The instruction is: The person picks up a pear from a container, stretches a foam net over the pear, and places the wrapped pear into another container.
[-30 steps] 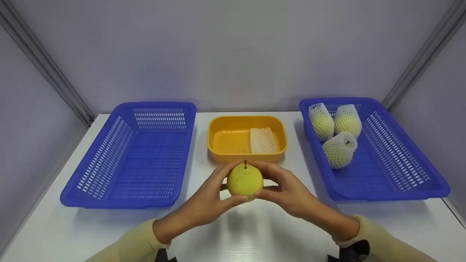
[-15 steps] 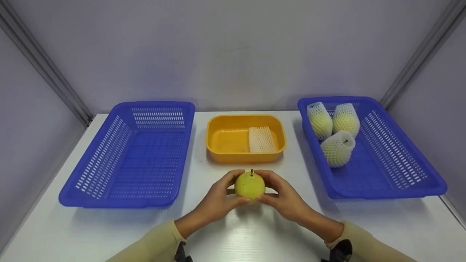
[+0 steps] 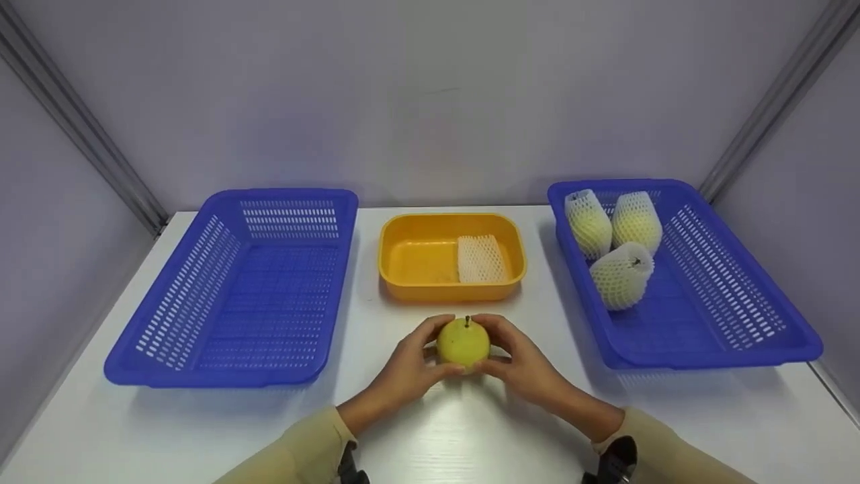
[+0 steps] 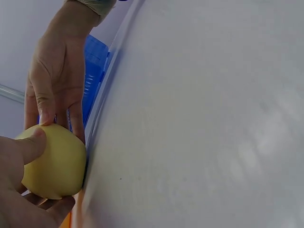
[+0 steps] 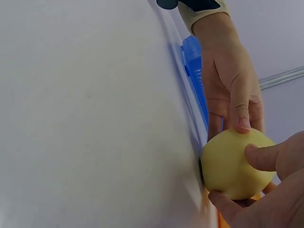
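A bare yellow-green pear [image 3: 463,344], stem up, is at the white table's surface in front of the yellow tub. My left hand [image 3: 408,363] grips its left side, and my right hand [image 3: 527,363] grips its right side. Both thumbs press the near face while the fingers curve round the far side. In the left wrist view the pear [image 4: 57,161] sits between both hands, its underside right at the tabletop. The right wrist view shows the same pear [image 5: 232,164] with thumbs on its skin.
Behind the pear stands a yellow tub [image 3: 451,292] with a white foam net [image 3: 481,259] in it. A blue basket [image 3: 322,363] is at the left. Another blue basket [image 3: 725,356] at the right holds several foam-netted pears [image 3: 621,275]. Walls enclose the back and sides.
Both hands have lowered the pear from above the table down to its surface, shifting slightly right. Over the last half second they barely move. The baskets and tub stay put.
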A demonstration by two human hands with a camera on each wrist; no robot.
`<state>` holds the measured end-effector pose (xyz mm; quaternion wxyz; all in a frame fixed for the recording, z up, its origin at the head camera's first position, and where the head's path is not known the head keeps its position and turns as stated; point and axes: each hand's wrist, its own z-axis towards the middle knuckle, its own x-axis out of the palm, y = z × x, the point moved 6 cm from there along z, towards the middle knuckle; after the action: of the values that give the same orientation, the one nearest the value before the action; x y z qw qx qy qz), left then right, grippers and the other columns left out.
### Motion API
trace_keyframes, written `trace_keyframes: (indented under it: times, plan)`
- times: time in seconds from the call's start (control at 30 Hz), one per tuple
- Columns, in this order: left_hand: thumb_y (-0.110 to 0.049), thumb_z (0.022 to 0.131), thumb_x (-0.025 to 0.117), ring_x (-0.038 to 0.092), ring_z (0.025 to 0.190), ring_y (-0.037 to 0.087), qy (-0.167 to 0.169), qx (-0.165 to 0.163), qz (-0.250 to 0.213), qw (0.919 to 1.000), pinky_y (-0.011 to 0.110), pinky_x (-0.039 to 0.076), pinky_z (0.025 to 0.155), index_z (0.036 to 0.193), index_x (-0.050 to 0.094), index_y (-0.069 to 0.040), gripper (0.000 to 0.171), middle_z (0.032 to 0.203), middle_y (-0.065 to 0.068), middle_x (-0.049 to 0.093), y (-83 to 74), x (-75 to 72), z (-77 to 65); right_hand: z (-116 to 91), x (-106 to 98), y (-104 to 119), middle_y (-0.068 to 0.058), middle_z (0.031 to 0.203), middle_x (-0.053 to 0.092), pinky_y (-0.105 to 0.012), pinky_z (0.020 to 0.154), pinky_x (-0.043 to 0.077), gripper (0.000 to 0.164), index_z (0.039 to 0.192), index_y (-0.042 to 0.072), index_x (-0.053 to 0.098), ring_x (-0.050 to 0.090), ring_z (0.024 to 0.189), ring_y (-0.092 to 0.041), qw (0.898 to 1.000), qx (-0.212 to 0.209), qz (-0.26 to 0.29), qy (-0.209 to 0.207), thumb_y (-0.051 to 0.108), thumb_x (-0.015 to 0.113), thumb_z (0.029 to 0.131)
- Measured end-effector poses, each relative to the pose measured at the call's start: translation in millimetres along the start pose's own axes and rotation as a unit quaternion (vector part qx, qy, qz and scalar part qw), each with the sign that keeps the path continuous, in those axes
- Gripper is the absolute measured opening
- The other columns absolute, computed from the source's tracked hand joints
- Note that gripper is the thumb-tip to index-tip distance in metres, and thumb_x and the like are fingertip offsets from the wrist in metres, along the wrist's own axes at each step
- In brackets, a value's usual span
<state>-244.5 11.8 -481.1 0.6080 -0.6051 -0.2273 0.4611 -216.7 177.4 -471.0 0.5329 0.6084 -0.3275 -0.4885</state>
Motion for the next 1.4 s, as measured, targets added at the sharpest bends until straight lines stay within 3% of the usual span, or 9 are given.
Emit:
trace_keyframes:
  times: [0.3, 0.5, 0.6, 0.73, 0.8, 0.9, 1.03, 1.13, 1.4]
  plan:
    - [-0.01, 0.09, 0.078, 0.05, 0.133, 0.036, -0.017, 0.016, -0.008, 0.9997, 0.047, 0.048, 0.105, 0.148, 0.044, 0.005, 0.069, 0.147, 0.022, 0.049, 3.0, 1.1, 10.2, 7, -8, -2, -0.026, 0.15, 0.042, -0.046, 0.109, 0.046, 0.056, 0.146, -0.005, 0.039, 0.042, 0.138, -0.045, 1.0, -0.01, -0.009, -0.007, -0.002, 0.066, 0.096]
    - [-0.014, 0.099, 0.069, 0.051, 0.132, 0.034, -0.03, -0.029, -0.068, 0.9968, 0.044, 0.048, 0.106, 0.145, 0.046, 0.006, 0.056, 0.142, 0.021, 0.052, 11.1, -3.1, 14.6, 8, -8, -5, -0.026, 0.15, 0.043, -0.047, 0.109, 0.045, 0.057, 0.146, -0.005, 0.04, 0.043, 0.138, -0.044, 1.0, -0.002, -0.007, -0.008, -0.004, 0.065, 0.096]
    - [-0.021, 0.104, 0.06, 0.06, 0.117, 0.031, -0.092, -0.084, -0.117, 0.9853, 0.04, 0.054, 0.098, 0.138, 0.051, 0.007, 0.044, 0.13, 0.021, 0.058, 18.0, -11.6, 17.1, 9, -8, -4, -0.026, 0.15, 0.044, -0.05, 0.109, 0.044, 0.057, 0.146, -0.004, 0.041, 0.044, 0.137, -0.044, 1.0, 0.001, -0.009, -0.009, -0.006, 0.066, 0.095]
    - [-0.028, 0.106, 0.057, 0.063, 0.085, 0.022, -0.194, -0.165, -0.18, 0.9503, 0.032, 0.058, 0.076, 0.123, 0.059, 0.007, 0.039, 0.103, 0.015, 0.064, 27.7, -23.8, 20.8, 9, -9, -1, -0.026, 0.149, 0.045, -0.053, 0.109, 0.044, 0.057, 0.144, -0.006, 0.042, 0.043, 0.137, -0.044, 1.0, 0.009, -0.016, -0.01, -0.01, 0.065, 0.093]
    - [-0.029, 0.106, 0.057, 0.061, 0.08, 0.019, -0.229, -0.193, -0.205, 0.932, 0.028, 0.057, 0.069, 0.117, 0.062, 0.008, 0.038, 0.095, 0.012, 0.064, 30.4, -27.9, 22.6, 9, -9, 3, -0.026, 0.148, 0.045, -0.054, 0.11, 0.042, 0.058, 0.144, -0.007, 0.041, 0.042, 0.138, -0.044, 1.0, 0.017, -0.018, -0.017, -0.011, 0.062, 0.091]
    - [-0.029, 0.107, 0.056, 0.062, 0.082, 0.017, -0.259, -0.216, -0.22, 0.9153, 0.025, 0.057, 0.064, 0.112, 0.064, 0.008, 0.038, 0.092, 0.011, 0.065, 31.6, -32.2, 23.9, 11, -13, 14, -0.026, 0.148, 0.044, -0.055, 0.111, 0.041, 0.061, 0.144, -0.009, 0.041, 0.04, 0.14, -0.043, 0.998, 0.038, -0.034, -0.042, -0.011, 0.058, 0.086]
    - [-0.028, 0.106, 0.057, 0.064, 0.084, 0.019, -0.277, -0.224, -0.214, 0.9094, 0.024, 0.056, 0.061, 0.11, 0.068, 0.007, 0.037, 0.093, 0.013, 0.068, 31.3, -36.1, 25.2, 18, -25, 36, -0.024, 0.142, 0.051, -0.051, 0.107, 0.046, 0.056, 0.14, -0.006, 0.047, 0.047, 0.134, -0.038, 0.991, 0.065, -0.078, -0.082, -0.013, 0.054, 0.085]
    - [-0.027, 0.106, 0.057, 0.067, 0.083, 0.02, -0.279, -0.219, -0.219, 0.9091, 0.024, 0.055, 0.058, 0.11, 0.069, 0.006, 0.036, 0.092, 0.013, 0.07, 29.8, -38.0, 27.8, 27, -37, 58, -0.022, 0.132, 0.057, -0.042, 0.095, 0.054, 0.048, 0.132, -0.003, 0.052, 0.055, 0.119, -0.034, 0.987, 0.076, -0.1, -0.099, -0.013, 0.052, 0.085]
    - [-0.024, 0.107, 0.056, 0.067, 0.079, 0.019, -0.273, -0.221, -0.234, 0.9065, 0.023, 0.054, 0.056, 0.11, 0.069, 0.007, 0.033, 0.091, 0.013, 0.072, 29.1, -38.4, 32.9, 64, -59, 103, -0.018, 0.116, 0.061, -0.028, 0.07, 0.053, 0.033, 0.127, -0.003, 0.056, 0.054, 0.095, -0.025, 0.976, 0.129, -0.166, -0.059, 0.001, 0.048, 0.095]
